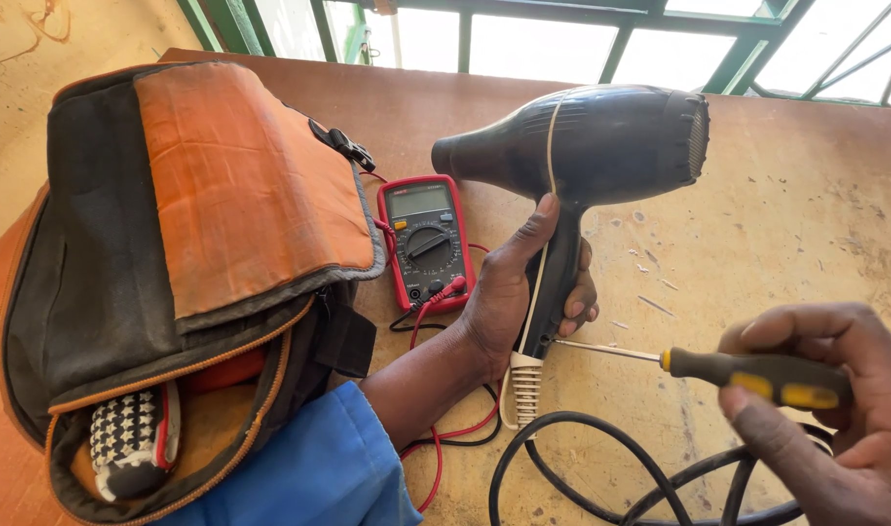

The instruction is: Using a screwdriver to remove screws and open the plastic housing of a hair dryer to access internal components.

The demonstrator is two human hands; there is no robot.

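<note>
The black hair dryer (587, 146) stands upright in the left hand (519, 292), which is wrapped tight around its handle, nozzle pointing left. The right hand (835, 429) grips a black and yellow screwdriver (757, 375) lying sideways, its thin tip touching the low end of the handle, just right of the left hand. The screw itself is too small to see. The black cord (601, 468) loops below both hands. Left of the left hand sit a red multimeter (426, 239) and an orange tool bag (183, 273) on the bench (806, 195).
</note>
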